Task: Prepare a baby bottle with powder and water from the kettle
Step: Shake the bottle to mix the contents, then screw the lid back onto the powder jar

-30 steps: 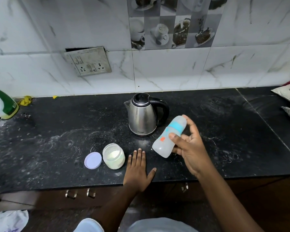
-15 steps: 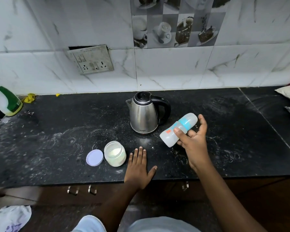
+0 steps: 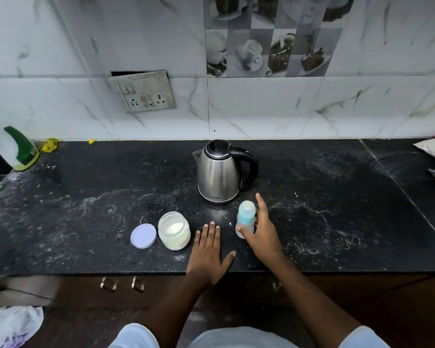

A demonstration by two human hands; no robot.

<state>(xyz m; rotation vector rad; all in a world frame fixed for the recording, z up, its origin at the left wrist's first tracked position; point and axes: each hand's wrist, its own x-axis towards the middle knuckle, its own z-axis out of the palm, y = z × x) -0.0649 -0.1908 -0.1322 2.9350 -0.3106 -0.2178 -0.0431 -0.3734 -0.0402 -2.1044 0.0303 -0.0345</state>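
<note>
Bottle point(image 3: 246, 217) is standing upright with its cap on, on the worktop point(image 3: 86, 197) just in front of the kettle point(image 3: 217, 174). The right grip point(image 3: 264, 234) holds it low between thumb and fingers, index sticking up, I'd guess to steady it so it doesn't tip. Left grip point(image 3: 209, 252) lies flat on the worktop, fingers straight, holding nothing, probably bracing. Count: one bottle, one kettle, one open jar point(image 3: 174, 231) of powder, one lid point(image 3: 143, 235) right beside it.
</note>
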